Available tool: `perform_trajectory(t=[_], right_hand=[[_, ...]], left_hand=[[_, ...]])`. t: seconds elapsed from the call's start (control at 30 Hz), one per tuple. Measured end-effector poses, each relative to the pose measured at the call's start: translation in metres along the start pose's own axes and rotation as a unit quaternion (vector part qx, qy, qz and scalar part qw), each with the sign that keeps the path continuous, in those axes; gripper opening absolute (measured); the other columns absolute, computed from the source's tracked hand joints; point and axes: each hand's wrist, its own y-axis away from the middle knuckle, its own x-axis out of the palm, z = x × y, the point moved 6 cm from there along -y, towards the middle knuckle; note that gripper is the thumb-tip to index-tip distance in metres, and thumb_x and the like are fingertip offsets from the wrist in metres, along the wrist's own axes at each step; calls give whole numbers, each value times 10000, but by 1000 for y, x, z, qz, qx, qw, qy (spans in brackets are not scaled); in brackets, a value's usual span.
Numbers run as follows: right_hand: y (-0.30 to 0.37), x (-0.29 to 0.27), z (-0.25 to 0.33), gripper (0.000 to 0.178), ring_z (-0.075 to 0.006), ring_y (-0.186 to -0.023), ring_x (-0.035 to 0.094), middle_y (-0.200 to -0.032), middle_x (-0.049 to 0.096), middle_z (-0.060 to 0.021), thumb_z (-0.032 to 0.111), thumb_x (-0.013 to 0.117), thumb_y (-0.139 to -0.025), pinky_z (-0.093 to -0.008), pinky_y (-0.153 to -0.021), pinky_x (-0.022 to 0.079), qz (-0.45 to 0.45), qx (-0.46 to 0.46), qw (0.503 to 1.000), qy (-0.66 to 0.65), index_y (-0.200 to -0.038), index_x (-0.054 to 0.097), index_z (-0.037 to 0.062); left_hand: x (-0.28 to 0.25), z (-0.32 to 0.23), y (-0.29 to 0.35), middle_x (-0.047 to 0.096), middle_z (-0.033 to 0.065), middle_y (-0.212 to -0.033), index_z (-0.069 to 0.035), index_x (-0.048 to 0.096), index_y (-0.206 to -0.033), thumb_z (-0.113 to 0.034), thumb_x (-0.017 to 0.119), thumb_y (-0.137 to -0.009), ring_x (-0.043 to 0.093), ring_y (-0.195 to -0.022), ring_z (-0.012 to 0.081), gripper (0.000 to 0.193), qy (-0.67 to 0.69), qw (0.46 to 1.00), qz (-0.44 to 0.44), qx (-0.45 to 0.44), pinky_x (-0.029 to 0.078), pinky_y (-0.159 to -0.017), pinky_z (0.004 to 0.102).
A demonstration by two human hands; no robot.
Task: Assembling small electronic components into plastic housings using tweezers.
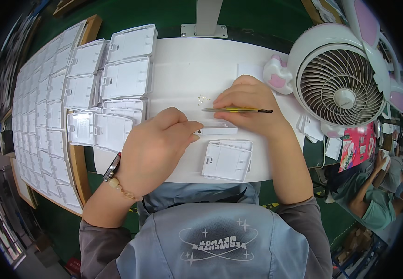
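Note:
My left hand (157, 144) pinches the left end of a small white plastic case part (222, 131), held on edge just above the white table (178, 88). Between the fingers of my right hand (250, 100) is a slim pair of yellow tweezers (243, 110), dark at the rear, its pale tip pointing left above the part. Just beyond that tip, tiny light-coloured pieces (203, 100) lie scattered on the table. A few flat white plastic covers (228, 160) are stacked at the near edge, below the held part.
Stacks of white covers (126, 79) fill the table's left side. Farther left, a wood-edged board (48, 116) carries rows more. At the right stands a white and pink fan (343, 97). A metal post (207, 18) rises at the back. Another person (373, 195) sits far right.

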Motion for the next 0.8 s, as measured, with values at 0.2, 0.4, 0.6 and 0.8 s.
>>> perform_trajectory(t=[0.2,0.4,0.6,0.8], right_hand=[[-1,1,0,207,-194,-744,598,-761,700,8,137,867,-656,-300,-650,498,-37,9,999,-14,-820,742,119],[0,4,-1,168,-203,-761,620,-761,703,3,127,855,-670,-303,-686,504,-17,41,999,-5,-786,736,108],[7,-4,-9,80,-143,-788,629,-903,720,-76,73,773,-814,-262,-710,482,-70,190,964,-172,-858,713,42],[20,3,-15,95,-105,-818,590,-914,700,-77,100,714,-890,-244,-731,462,-84,346,856,-374,-926,695,14]], left_hand=[[-2,1,1,630,76,-863,-65,727,-957,-90,738,-796,650,-705,268,163,4,1000,-1,-10,534,-592,353],[1,1,3,648,68,-855,-83,732,-966,-95,735,-805,653,-708,261,162,9,1000,-16,-15,534,-596,350],[4,2,5,674,93,-846,-88,700,-1058,-99,726,-831,666,-721,275,229,38,997,-45,-48,535,-606,353],[15,7,8,701,115,-824,-103,585,-1242,-105,724,-854,687,-715,292,413,100,987,-63,-105,534,-606,363]])
